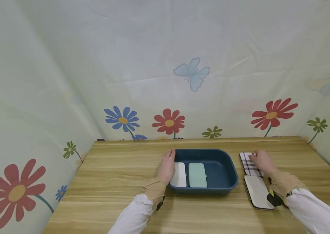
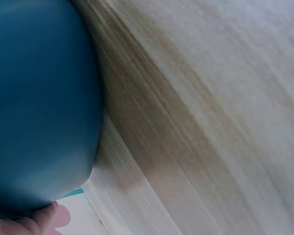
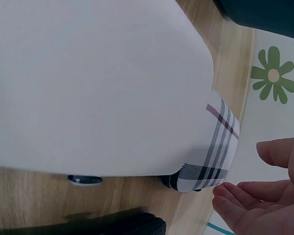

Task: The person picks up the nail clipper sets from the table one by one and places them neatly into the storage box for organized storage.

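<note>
My left hand (image 1: pixel 167 166) lies along the left rim of a dark blue rectangular basin (image 1: pixel 231 182), fingers straight and together. In the left wrist view its fingertips show at the bottom, against the rim of the basin (image 2: pixel 39 107). Inside the basin, at its left, a white flat case (image 1: pixel 180 175) and a mint green flat case (image 1: pixel 198 175) lie side by side. To the right of the basin, my right hand (image 1: pixel 263 161) is at a plaid flat case (image 1: pixel 249 166), with thumb and fingers apart in the right wrist view.
Nearer than the plaid case lies a cream flat case (image 1: pixel 258 191), partly under the right wrist; its pale top (image 3: pixel 98 88) fills much of the right wrist view. All stand on a wood-grain table (image 1: pixel 118 169). A flowered cloth (image 1: pixel 141 81) hangs behind.
</note>
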Motion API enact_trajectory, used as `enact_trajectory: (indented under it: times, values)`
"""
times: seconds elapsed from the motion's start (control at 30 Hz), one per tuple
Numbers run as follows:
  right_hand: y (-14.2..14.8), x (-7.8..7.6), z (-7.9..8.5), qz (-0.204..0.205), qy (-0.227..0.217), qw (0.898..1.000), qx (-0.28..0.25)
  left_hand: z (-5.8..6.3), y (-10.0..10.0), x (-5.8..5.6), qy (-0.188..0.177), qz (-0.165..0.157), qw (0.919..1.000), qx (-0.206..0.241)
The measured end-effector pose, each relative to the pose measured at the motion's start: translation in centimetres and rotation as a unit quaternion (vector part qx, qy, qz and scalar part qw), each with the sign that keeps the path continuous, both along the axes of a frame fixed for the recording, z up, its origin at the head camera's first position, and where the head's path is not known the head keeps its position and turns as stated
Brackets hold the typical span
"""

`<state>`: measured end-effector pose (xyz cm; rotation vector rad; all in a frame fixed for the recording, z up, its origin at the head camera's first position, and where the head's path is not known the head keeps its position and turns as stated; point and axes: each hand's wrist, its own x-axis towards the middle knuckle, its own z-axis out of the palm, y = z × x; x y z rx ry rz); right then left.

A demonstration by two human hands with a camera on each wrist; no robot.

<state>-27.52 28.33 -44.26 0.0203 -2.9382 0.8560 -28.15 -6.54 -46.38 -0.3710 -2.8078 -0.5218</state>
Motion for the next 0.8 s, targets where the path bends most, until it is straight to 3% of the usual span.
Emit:
enact_trajectory:
  times: [0.4,0.53,0.8]
  values:
    - [0.3,0.3,-1.0,-0.021,-0.037,0.999,0.033,0.2,0.0,0.2,0.004,-0.003,1.0000,-0.001]
    - [0.3,0.3,-1.2,-0.026,-0.044,0.998,0.028,0.1,-0.1,0.1,0.021,-0.009,0.9997,-0.003]
    - [0.6,0.3,-1.5,-0.003,-0.029,0.999,0.022,-0.2,-0.2,0.0,0.038,-0.017,0.9991,-0.003]
